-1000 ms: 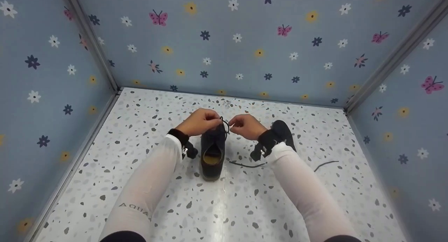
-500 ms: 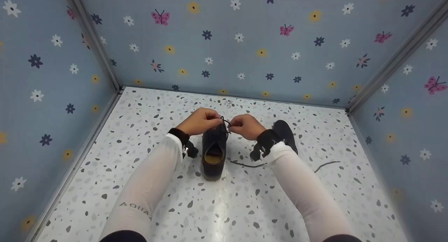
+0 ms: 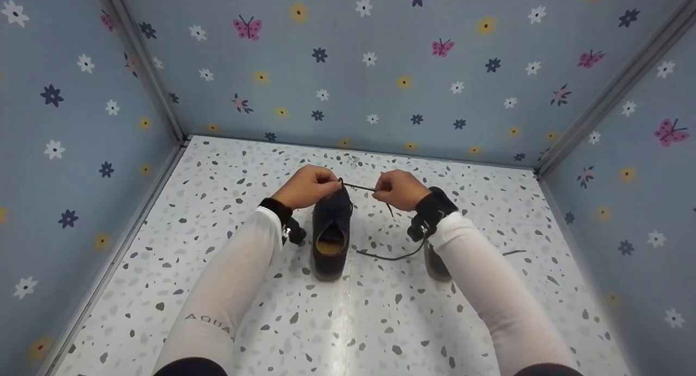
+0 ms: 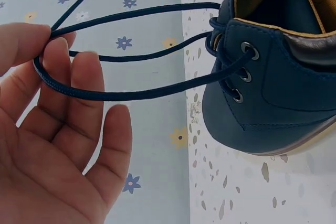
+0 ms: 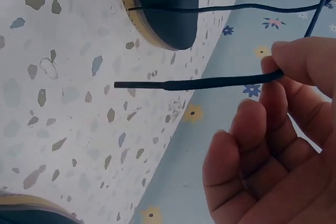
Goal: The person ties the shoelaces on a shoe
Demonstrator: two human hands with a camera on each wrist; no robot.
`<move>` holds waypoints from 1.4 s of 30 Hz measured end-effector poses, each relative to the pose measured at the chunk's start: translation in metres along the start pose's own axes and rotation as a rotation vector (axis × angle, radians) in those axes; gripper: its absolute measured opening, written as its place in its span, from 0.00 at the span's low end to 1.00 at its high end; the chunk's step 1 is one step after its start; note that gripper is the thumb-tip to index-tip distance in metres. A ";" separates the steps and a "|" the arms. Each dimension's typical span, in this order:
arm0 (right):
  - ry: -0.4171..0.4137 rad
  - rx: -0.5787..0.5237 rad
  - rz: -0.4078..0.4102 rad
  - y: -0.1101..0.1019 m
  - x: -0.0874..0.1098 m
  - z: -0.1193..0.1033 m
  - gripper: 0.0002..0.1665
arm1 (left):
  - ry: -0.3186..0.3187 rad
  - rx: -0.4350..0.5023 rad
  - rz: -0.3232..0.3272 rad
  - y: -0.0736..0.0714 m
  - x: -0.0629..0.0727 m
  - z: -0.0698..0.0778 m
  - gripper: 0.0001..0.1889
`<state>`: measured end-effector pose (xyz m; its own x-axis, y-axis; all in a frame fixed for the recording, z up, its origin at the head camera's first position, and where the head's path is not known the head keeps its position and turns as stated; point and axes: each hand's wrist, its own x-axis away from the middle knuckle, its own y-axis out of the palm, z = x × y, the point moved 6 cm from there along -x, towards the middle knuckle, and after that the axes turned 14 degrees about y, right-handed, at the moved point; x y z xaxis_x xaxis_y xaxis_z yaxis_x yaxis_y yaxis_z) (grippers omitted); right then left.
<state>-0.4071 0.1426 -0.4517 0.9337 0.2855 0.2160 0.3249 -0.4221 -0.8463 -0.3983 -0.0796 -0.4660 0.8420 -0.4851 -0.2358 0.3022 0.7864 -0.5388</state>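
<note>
A dark navy lace-up shoe [image 3: 329,266] stands upright on the floor, its toe pointing away from me. Over its toe, my left hand [image 3: 307,187] pinches the shoelace [image 4: 131,95] between thumb and forefinger. In the left wrist view the lace makes a long loop from the metal eyelets [image 4: 251,51] to those fingertips. My right hand [image 3: 402,190] pinches the same lace to the right of the shoe. A nearly straight stretch of it runs between both hands, and its tipped end [image 5: 139,85] sticks out past my right thumb and forefinger.
A matching second shoe [image 3: 438,264] stands to the right, partly hidden by my right wrist. Its loose lace [image 3: 389,258] trails over the speckled floor [image 3: 261,332]. Blue panels [image 3: 348,66] printed with flowers and butterflies enclose the floor at the back and both sides.
My right hand has moved from close beside the left hand out to the right, pulling the lace nearly straight between them. The left hand stays almost in place, still pinching.
</note>
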 end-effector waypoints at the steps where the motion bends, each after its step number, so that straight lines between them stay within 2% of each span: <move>1: -0.008 -0.003 -0.016 -0.001 0.001 0.000 0.09 | -0.002 -0.002 0.000 0.000 0.000 0.000 0.12; 4: -0.038 -0.063 -0.073 -0.004 0.008 -0.002 0.09 | -0.009 -0.003 0.000 -0.001 -0.001 0.000 0.12; 10: -0.056 -0.295 -0.139 -0.003 0.016 -0.011 0.08 | -0.019 -0.021 0.010 -0.003 -0.004 -0.002 0.12; 15: -0.046 -0.448 -0.134 0.008 0.019 -0.018 0.07 | -0.029 -0.016 0.020 -0.004 -0.004 -0.005 0.12; 20: -0.077 -0.502 -0.085 0.023 0.019 -0.024 0.06 | -0.033 -0.007 0.043 -0.005 -0.003 -0.006 0.12; 26: -0.077 -0.480 -0.022 0.042 0.018 -0.031 0.05 | -0.042 -0.012 0.064 -0.006 0.000 -0.007 0.12; 31: -0.062 -0.382 0.085 0.057 0.013 -0.035 0.05 | -0.038 -0.004 0.092 -0.006 0.002 -0.008 0.12; 35: -0.020 -0.318 0.165 0.068 0.009 -0.035 0.06 | -0.050 0.015 0.110 -0.004 0.004 -0.010 0.12; 38: 0.009 -0.297 0.192 0.075 0.006 -0.033 0.07 | -0.056 0.022 0.112 -0.003 0.006 -0.011 0.12; 42: 0.008 -0.251 0.185 0.079 0.005 -0.029 0.07 | -0.047 0.021 0.104 -0.003 0.008 -0.012 0.13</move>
<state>-0.3722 0.0859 -0.5028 0.9812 0.1780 0.0740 0.1755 -0.6659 -0.7251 -0.3976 -0.0902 -0.4757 0.8894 -0.3822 -0.2508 0.2210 0.8397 -0.4960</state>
